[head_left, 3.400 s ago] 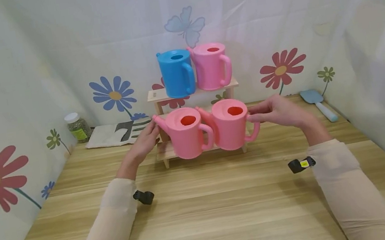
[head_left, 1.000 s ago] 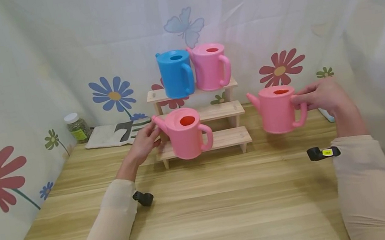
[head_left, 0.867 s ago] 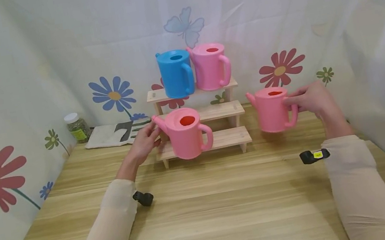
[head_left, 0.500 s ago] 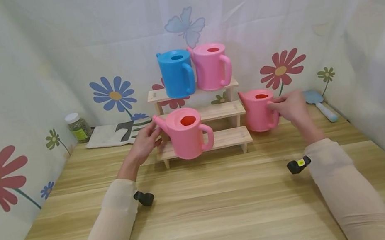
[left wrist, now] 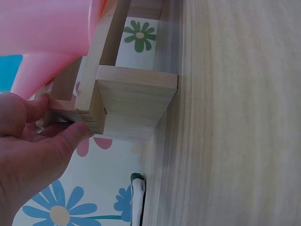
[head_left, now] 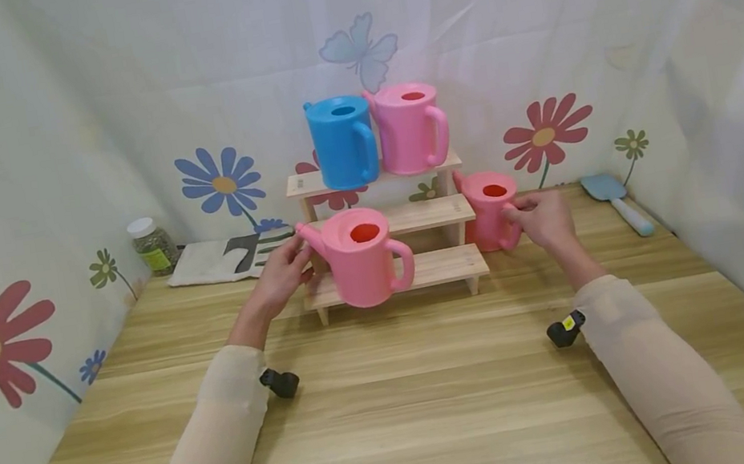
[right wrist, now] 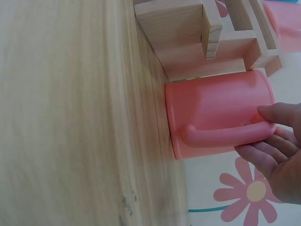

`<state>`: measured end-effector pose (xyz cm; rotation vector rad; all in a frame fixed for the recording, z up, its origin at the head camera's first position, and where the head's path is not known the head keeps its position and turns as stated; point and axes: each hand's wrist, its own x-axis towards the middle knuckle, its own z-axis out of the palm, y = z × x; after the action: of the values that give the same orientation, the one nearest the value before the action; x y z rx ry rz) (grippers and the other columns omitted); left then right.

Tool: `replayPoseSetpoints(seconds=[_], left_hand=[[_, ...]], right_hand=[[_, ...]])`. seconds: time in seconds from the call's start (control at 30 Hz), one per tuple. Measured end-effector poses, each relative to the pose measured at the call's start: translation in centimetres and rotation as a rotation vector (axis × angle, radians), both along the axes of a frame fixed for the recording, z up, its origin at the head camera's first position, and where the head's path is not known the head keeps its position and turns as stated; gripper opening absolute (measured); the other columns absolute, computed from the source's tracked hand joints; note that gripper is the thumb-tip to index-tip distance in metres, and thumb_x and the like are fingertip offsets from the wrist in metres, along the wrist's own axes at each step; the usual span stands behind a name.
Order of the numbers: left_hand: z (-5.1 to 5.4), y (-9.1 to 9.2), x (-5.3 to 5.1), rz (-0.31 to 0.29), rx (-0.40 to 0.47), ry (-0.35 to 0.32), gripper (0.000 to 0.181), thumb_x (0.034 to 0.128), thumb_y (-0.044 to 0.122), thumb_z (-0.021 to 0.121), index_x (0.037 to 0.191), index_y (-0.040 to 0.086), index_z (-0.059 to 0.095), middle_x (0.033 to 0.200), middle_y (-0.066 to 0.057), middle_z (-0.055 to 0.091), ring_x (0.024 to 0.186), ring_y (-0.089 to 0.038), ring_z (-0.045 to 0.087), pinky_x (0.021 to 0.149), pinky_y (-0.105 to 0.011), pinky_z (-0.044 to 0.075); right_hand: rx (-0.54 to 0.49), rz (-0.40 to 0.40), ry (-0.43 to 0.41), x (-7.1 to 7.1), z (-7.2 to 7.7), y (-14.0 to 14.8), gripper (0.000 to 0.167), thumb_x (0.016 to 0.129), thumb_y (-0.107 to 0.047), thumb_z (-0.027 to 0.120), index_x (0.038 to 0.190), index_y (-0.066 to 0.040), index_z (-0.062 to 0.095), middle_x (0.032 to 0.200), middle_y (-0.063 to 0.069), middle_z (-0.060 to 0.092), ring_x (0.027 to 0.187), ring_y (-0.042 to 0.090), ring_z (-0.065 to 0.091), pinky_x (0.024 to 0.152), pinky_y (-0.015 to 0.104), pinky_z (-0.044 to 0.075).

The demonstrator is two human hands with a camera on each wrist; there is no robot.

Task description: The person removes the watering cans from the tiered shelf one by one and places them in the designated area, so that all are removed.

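My left hand grips the left end of a three-step wooden display stand, thumb and fingers about its wood in the left wrist view. A coral-pink watering can sits on the lowest step, its spout close to that hand. At the stand's right side, a second coral-pink watering can is upright on the table. The thumb and fingers of my right hand pinch the upper part of its handle. On the top step are a blue watering can and a lighter pink watering can.
A lidded jar of green bits stands at the back left beside a folded pair of gloves. Toward the back right lies a small blue shovel. A flowered curtain hangs behind the wooden table.
My right hand has taken one coral-pink can off the lowest step, out to the right, then back left and down beside the stand. My left hand has stayed at the stand.
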<state>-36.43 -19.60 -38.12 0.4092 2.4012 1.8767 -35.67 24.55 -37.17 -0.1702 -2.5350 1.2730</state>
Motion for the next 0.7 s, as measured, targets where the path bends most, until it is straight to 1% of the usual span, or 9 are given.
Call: replayPoseSetpoints(seconds=[0.13, 0.2, 0.23, 0.27, 0.37, 0.43, 0.47, 0.63, 0.7], left_hand=[[-0.1, -0.1, -0.1, 0.0, 0.008, -0.002, 0.052, 0.109, 0.017, 0.043, 0.159, 0.011, 0.03, 0.158, -0.016, 0.034, 0.139, -0.031, 0.04, 0.107, -0.049, 0.043], [-0.2, -0.1, -0.1, -0.001, 0.011, 0.0, 0.052, 0.109, 0.017, 0.043, 0.159, 0.011, 0.03, 0.158, -0.016, 0.033, 0.14, -0.031, 0.039, 0.108, -0.049, 0.043], [0.1, 0.0, 0.1, -0.002, 0.013, -0.008, 0.052, 0.109, 0.017, 0.043, 0.159, 0.011, 0.029, 0.159, -0.017, 0.032, 0.14, -0.031, 0.039, 0.108, -0.049, 0.042], [0.1, 0.0, 0.1, -0.004, 0.014, -0.01, 0.052, 0.1091, 0.017, 0.042, 0.159, 0.011, 0.029, 0.159, -0.017, 0.032, 0.14, -0.031, 0.038, 0.108, -0.05, 0.042], [0.0, 0.0, 0.0, 0.0, 0.008, -0.01, 0.053, 0.1092, 0.019, 0.042, 0.159, 0.011, 0.028, 0.159, -0.017, 0.032, 0.141, -0.031, 0.037, 0.109, -0.05, 0.041], [0.1, 0.1, 0.0, 0.004, 0.003, -0.017, 0.053, 0.1092, 0.019, 0.042, 0.159, 0.012, 0.028, 0.159, -0.016, 0.032, 0.142, -0.03, 0.036, 0.109, -0.05, 0.04], [-0.2, 0.0, -0.3, 0.006, -0.003, -0.013, 0.053, 0.1092, 0.021, 0.042, 0.159, 0.013, 0.028, 0.159, -0.015, 0.032, 0.142, -0.029, 0.036, 0.109, -0.049, 0.041], [0.3, 0.0, 0.0, -0.001, 0.001, -0.031, 0.052, 0.1091, 0.018, 0.042, 0.159, 0.011, 0.028, 0.158, -0.018, 0.033, 0.141, -0.031, 0.037, 0.109, -0.049, 0.041], [0.3, 0.0, -0.1, -0.004, 0.002, -0.031, 0.052, 0.1091, 0.016, 0.041, 0.159, 0.009, 0.028, 0.157, -0.02, 0.034, 0.14, -0.032, 0.038, 0.109, -0.05, 0.041]], right_hand=[[0.026, 0.023, 0.011, 0.0, -0.1, 0.0, 0.038, 0.097, -0.028, 0.069, 0.122, 0.002, 0.071, 0.109, 0.02, 0.072, 0.093, 0.03, 0.066, 0.073, 0.032, 0.055], [0.052, 0.056, 0.023, -0.1, -0.2, 0.0, 0.037, 0.098, -0.024, 0.068, 0.123, 0.003, 0.069, 0.113, 0.021, 0.071, 0.098, 0.032, 0.066, 0.08, 0.038, 0.058], [0.062, 0.074, 0.025, -0.2, -0.3, 0.0, 0.037, 0.099, -0.022, 0.067, 0.125, 0.004, 0.068, 0.115, 0.021, 0.07, 0.101, 0.033, 0.065, 0.084, 0.041, 0.058], [0.075, 0.095, 0.034, -0.3, -0.4, 0.1, 0.036, 0.099, -0.019, 0.066, 0.127, 0.004, 0.066, 0.117, 0.022, 0.069, 0.103, 0.034, 0.065, 0.087, 0.044, 0.058], [0.103, 0.152, 0.061, -0.6, -0.6, 0.2, 0.036, 0.1, -0.011, 0.062, 0.132, 0.006, 0.061, 0.12, 0.024, 0.067, 0.107, 0.037, 0.063, 0.091, 0.049, 0.056], [0.113, 0.168, 0.072, -0.8, -0.8, 0.2, 0.036, 0.101, -0.009, 0.06, 0.134, 0.007, 0.059, 0.119, 0.025, 0.066, 0.106, 0.037, 0.063, 0.09, 0.049, 0.056], [0.122, 0.171, 0.082, -0.8, -0.9, 0.2, 0.036, 0.101, -0.008, 0.059, 0.134, 0.007, 0.059, 0.118, 0.025, 0.067, 0.104, 0.037, 0.063, 0.089, 0.048, 0.057], [0.141, 0.171, 0.083, -1.2, -1.1, 0.0, 0.039, 0.101, -0.008, 0.06, 0.138, 0.005, 0.057, 0.116, 0.024, 0.067, 0.097, 0.034, 0.061, 0.083, 0.043, 0.058], [0.14, 0.173, 0.083, -1.3, -1.2, -0.2, 0.039, 0.101, -0.008, 0.06, 0.138, 0.005, 0.056, 0.115, 0.024, 0.066, 0.095, 0.034, 0.059, 0.08, 0.04, 0.057]])
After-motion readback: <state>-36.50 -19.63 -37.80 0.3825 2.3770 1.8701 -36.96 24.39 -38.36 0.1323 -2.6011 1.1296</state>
